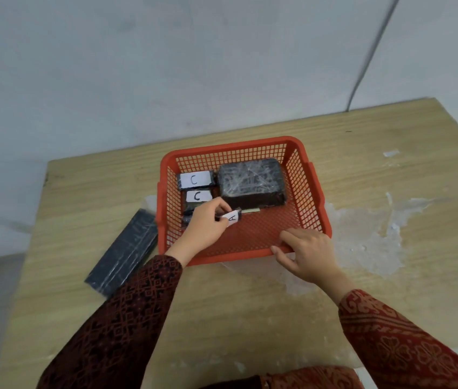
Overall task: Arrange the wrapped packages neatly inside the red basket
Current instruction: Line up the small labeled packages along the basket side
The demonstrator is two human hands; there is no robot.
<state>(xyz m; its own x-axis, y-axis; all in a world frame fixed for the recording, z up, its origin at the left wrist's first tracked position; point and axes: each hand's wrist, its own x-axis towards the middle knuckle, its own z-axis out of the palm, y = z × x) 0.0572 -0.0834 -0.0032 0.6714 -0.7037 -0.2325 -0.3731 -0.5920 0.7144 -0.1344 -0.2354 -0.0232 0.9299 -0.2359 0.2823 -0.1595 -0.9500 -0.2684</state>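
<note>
A red basket [243, 197] is sitting on a wooden worktop [87, 192], and several dark wrapped packages are lying inside it. A big package [251, 181] is filling the far right part, close to the far wall and the right wall. Two small packages labelled C are lying side by side along the left wall, the far C package [195, 180] at the back and the near C package [198, 196] just in front of it. The left hand [204, 226] is reaching over the near rim and pinching a small package labelled A [232, 217] between thumb and fingertips, just in front of the C pair. The right hand [306, 254] is gripping the basket's near rim at the right corner, fingers curled over the edge. The near right half of the basket floor is lying bare. A long package [124, 254] is lying outside on the worktop, just beside the basket's left wall. Whitish patches [368, 234] are marking the worktop on the right.
</note>
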